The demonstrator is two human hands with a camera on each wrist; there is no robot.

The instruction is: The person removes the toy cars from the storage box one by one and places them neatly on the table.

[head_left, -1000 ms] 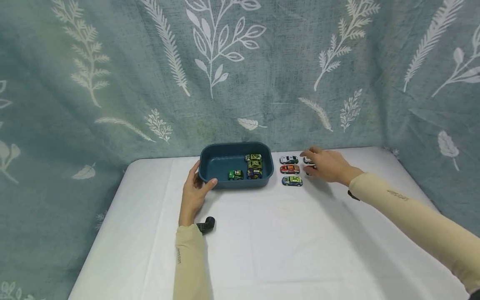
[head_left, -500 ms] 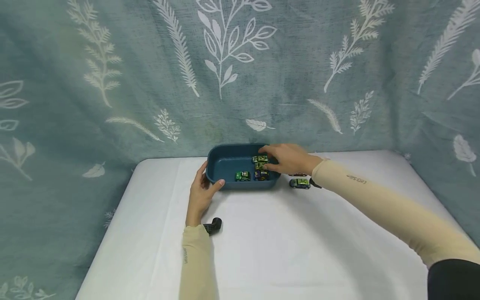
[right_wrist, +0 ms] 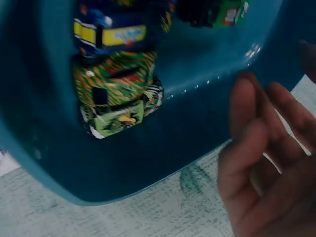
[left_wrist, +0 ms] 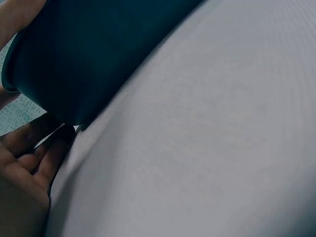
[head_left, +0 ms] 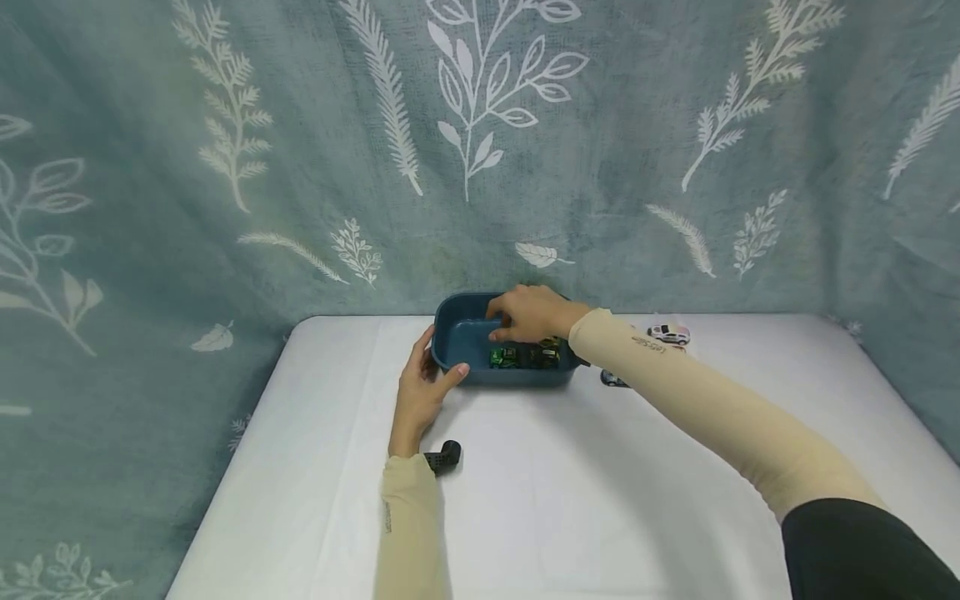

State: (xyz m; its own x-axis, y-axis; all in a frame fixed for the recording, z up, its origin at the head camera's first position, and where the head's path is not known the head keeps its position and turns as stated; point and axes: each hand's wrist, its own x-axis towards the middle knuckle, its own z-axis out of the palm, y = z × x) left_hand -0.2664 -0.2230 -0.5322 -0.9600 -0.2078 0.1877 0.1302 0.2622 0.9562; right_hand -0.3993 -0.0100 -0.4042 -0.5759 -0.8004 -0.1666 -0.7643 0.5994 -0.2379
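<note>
My left hand grips the near left corner of a dark blue plastic bin, thumb at the front and fingers along the side. In the left wrist view, fingers touch its outer wall. Over the inside of the bin is my right hand, fingers loosely bent; nothing shows between thumb and fingertips in the right wrist view. Inside lie a green toy car, a blue-and-yellow one, a striped green-orange one and a light green one. The right forearm hides part of the bin.
On the white-covered table, right of the bin, stand a white toy car and a partly covered car; the right sleeve hides others. A patterned green cloth hangs behind.
My right hand has moved left from the toy cars on the table to over the bin. The left hand stays on the bin. The head view has shifted slightly.
</note>
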